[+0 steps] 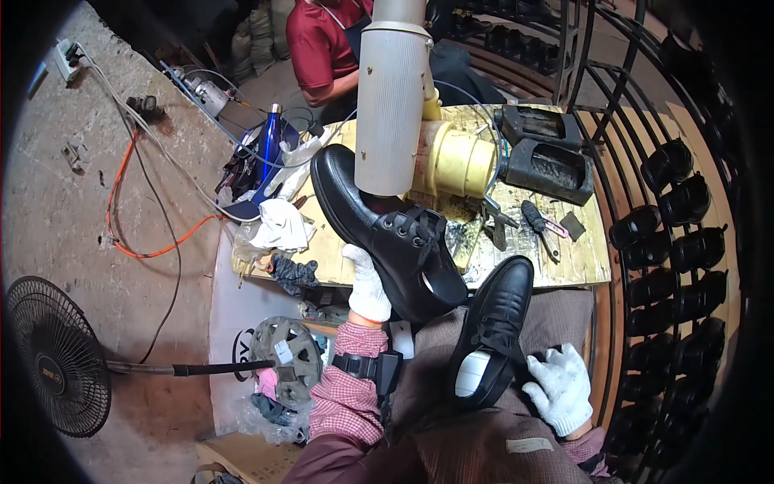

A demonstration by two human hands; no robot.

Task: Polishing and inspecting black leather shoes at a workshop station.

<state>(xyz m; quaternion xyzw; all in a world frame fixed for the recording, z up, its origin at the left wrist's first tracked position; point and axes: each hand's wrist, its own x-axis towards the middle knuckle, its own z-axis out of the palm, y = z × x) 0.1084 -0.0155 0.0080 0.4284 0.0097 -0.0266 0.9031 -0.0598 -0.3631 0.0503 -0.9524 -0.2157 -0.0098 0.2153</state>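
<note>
My left hand [367,286], in a white knit glove, grips a black lace-up shoe [407,266] by its side, thumb showing and other fingers hidden behind it. The shoe is tilted, and its toe reaches up beside the lower end of a grey ribbed tube [391,113]. On the brown apron [556,310] over my lap rests another black lace-up shoe [504,310], toe pointing away, with a white insole visible inside. My right hand [560,389], also gloved, is beside that shoe's heel with its fingers apart; nothing shows in it.
A yellow cylindrical machine [461,161], black blocky holders [548,171] and hand tools [542,226] occupy the wooden bench [592,258]. A blue bottle [272,133] and cloths stand left. Racks of black shoes [685,202] line the right. A fan [60,359] is at left; another person [318,48] sits opposite.
</note>
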